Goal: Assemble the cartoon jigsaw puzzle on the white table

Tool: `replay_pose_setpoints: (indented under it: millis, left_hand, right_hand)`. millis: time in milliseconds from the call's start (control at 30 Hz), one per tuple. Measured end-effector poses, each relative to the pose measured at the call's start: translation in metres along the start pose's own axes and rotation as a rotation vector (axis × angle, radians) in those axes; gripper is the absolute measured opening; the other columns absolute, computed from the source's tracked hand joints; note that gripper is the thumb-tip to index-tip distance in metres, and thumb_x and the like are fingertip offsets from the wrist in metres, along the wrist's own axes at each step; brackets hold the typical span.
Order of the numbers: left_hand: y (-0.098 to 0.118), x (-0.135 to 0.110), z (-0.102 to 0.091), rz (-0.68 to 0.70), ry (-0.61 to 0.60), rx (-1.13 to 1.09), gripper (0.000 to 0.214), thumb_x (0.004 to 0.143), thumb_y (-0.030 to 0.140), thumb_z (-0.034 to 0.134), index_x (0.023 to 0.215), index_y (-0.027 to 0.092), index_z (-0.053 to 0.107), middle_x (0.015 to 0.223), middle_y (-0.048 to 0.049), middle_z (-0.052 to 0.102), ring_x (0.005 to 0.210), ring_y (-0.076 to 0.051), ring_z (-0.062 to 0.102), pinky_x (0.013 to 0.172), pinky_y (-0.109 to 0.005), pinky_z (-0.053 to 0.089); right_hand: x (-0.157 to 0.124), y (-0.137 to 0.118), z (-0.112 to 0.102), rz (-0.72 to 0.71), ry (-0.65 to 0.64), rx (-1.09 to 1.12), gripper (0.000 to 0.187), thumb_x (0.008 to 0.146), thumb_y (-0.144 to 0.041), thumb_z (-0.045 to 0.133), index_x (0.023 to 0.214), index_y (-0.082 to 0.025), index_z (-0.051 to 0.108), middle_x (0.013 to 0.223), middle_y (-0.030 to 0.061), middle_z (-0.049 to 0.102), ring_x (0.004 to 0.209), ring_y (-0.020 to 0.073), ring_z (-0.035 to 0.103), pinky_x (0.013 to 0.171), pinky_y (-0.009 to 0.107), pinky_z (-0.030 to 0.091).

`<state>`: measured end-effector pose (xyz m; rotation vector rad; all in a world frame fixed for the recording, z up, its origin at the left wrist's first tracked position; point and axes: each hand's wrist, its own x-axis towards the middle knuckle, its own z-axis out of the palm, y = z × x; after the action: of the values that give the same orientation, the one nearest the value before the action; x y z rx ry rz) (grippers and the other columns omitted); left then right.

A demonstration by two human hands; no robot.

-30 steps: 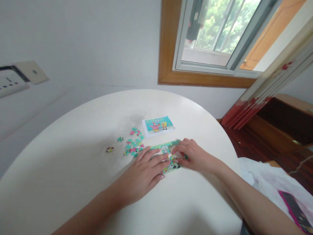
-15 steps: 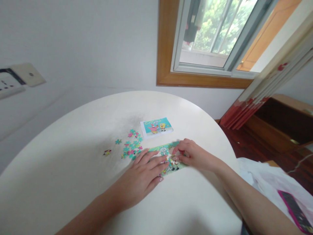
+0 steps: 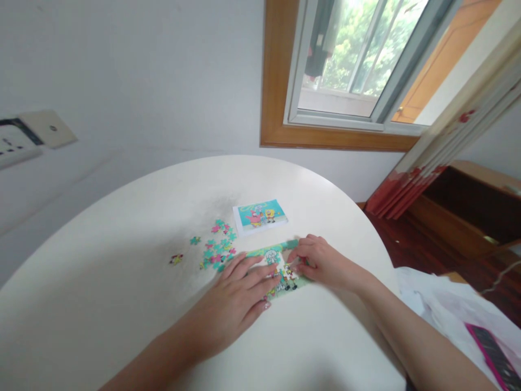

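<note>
A partly assembled jigsaw puzzle (image 3: pixel 272 258) with cartoon figures lies on the white round table, a pale gap showing in its middle. My left hand (image 3: pixel 242 290) rests flat across its left side, fingers spread. At the right side of the puzzle, my right hand (image 3: pixel 319 259) has its fingers curled and pinched on a puzzle piece (image 3: pixel 290 270), mostly covered by the fingertips. Loose puzzle pieces (image 3: pixel 217 251) in green and pink are heaped just beyond my left hand. Behind the puzzle lies a picture card or box (image 3: pixel 260 215) showing the cartoon scene.
Two stray pieces, one green (image 3: pixel 195 240) and one yellowish and dark (image 3: pixel 176 259), lie left of the heap. The white table (image 3: pixel 122 293) has a curved far edge by the wall. A pink-edged phone (image 3: pixel 492 350) lies on white cloth or plastic at the right.
The whole view has shifted slightly downward in the picture. Both hands stay at the puzzle; the right fingers have moved very little.
</note>
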<state>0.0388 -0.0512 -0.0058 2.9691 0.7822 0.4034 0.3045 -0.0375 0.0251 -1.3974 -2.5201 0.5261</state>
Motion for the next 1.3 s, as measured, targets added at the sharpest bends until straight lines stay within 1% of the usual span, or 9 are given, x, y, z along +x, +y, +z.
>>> replay_pose_setpoints:
  millis: [100, 300, 400, 567, 833, 1000, 1100, 1167, 1300]
  left_hand:
    - [0.0000, 0.0002, 0.0003, -0.004, -0.014, 0.013, 0.038, 0.100, 0.032, 0.045, 0.137, 0.032, 0.050, 0.145, 0.0047, 0.051, 0.134, -0.022, 0.039, 0.120, -0.046, 0.016]
    - [0.0014, 0.0013, -0.0021, -0.011, 0.012, -0.012, 0.038, 0.098, 0.033, 0.048, 0.136, 0.033, 0.051, 0.142, 0.0039, 0.054, 0.133, -0.021, 0.041, 0.119, -0.045, 0.019]
    - [0.0013, 0.0012, -0.0022, -0.011, -0.002, -0.007, 0.038, 0.099, 0.033, 0.047, 0.136, 0.033, 0.050, 0.143, 0.0050, 0.053, 0.133, -0.021, 0.041, 0.120, -0.045, 0.019]
    - [-0.0001, 0.0000, -0.0001, -0.006, 0.018, -0.012, 0.041, 0.098, 0.031, 0.049, 0.139, 0.034, 0.048, 0.144, 0.0036, 0.052, 0.134, -0.021, 0.041, 0.119, -0.044, 0.021]
    - [0.0006, 0.0005, -0.0015, -0.008, 0.022, -0.005, 0.042, 0.097, 0.031, 0.050, 0.139, 0.036, 0.048, 0.142, 0.0044, 0.053, 0.133, -0.021, 0.042, 0.120, -0.044, 0.021]
    - [0.0008, 0.0012, -0.0020, -0.004, 0.030, -0.007, 0.045, 0.096, 0.029, 0.051, 0.140, 0.036, 0.047, 0.141, 0.0037, 0.054, 0.133, -0.021, 0.042, 0.120, -0.043, 0.022]
    - [0.0003, 0.0006, -0.0009, -0.004, 0.029, -0.010, 0.045, 0.097, 0.030, 0.051, 0.141, 0.035, 0.046, 0.142, 0.0032, 0.054, 0.133, -0.021, 0.043, 0.119, -0.043, 0.023]
    - [0.0000, 0.0000, -0.0002, -0.001, 0.028, -0.006, 0.043, 0.097, 0.031, 0.050, 0.140, 0.035, 0.047, 0.143, 0.0034, 0.053, 0.133, -0.021, 0.043, 0.119, -0.044, 0.022]
    - [0.0001, -0.0003, -0.0001, -0.002, 0.008, 0.006, 0.041, 0.099, 0.031, 0.047, 0.139, 0.034, 0.048, 0.144, 0.0041, 0.052, 0.134, -0.022, 0.041, 0.119, -0.046, 0.020]
  right_hand:
    - [-0.0011, -0.0007, -0.0004, -0.003, -0.005, 0.009, 0.015, 0.085, -0.016, 0.061, 0.095, -0.022, 0.070, 0.089, 0.0038, 0.067, 0.092, 0.0192, 0.056, 0.090, 0.036, 0.038]
    - [-0.0028, 0.0012, 0.0003, -0.001, -0.008, 0.022, 0.020, 0.082, -0.017, 0.064, 0.100, -0.024, 0.069, 0.095, 0.0046, 0.067, 0.096, 0.0214, 0.055, 0.088, 0.036, 0.038]
    - [-0.0019, 0.0030, 0.0029, -0.008, -0.002, 0.047, 0.022, 0.081, -0.013, 0.063, 0.100, -0.023, 0.069, 0.093, 0.0038, 0.068, 0.095, 0.0207, 0.056, 0.089, 0.036, 0.039]
    - [-0.0010, 0.0043, 0.0061, -0.023, 0.016, 0.053, 0.023, 0.079, -0.012, 0.063, 0.099, -0.022, 0.067, 0.090, 0.0028, 0.067, 0.092, 0.0203, 0.056, 0.090, 0.036, 0.039]
    - [-0.0007, 0.0007, 0.0044, 0.043, 0.060, 0.019, 0.021, 0.079, -0.010, 0.060, 0.096, -0.020, 0.067, 0.089, 0.0045, 0.065, 0.091, 0.0205, 0.053, 0.082, 0.034, 0.039]
    - [-0.0013, 0.0022, 0.0048, 0.016, 0.054, 0.009, 0.018, 0.084, -0.018, 0.061, 0.100, -0.023, 0.067, 0.092, 0.0044, 0.065, 0.093, 0.0206, 0.054, 0.085, 0.035, 0.038]
    - [-0.0017, 0.0008, 0.0051, 0.004, 0.023, 0.013, 0.019, 0.083, -0.024, 0.066, 0.102, -0.024, 0.067, 0.092, 0.0038, 0.066, 0.095, 0.0214, 0.054, 0.086, 0.036, 0.038]
    - [-0.0017, -0.0008, 0.0057, 0.018, 0.019, 0.019, 0.021, 0.080, -0.022, 0.069, 0.102, -0.024, 0.068, 0.090, 0.0036, 0.066, 0.094, 0.0215, 0.054, 0.085, 0.035, 0.038]
    - [-0.0016, -0.0022, 0.0075, 0.028, 0.031, 0.057, 0.024, 0.079, -0.013, 0.065, 0.100, -0.022, 0.067, 0.087, 0.0026, 0.065, 0.092, 0.0201, 0.054, 0.086, 0.035, 0.038]
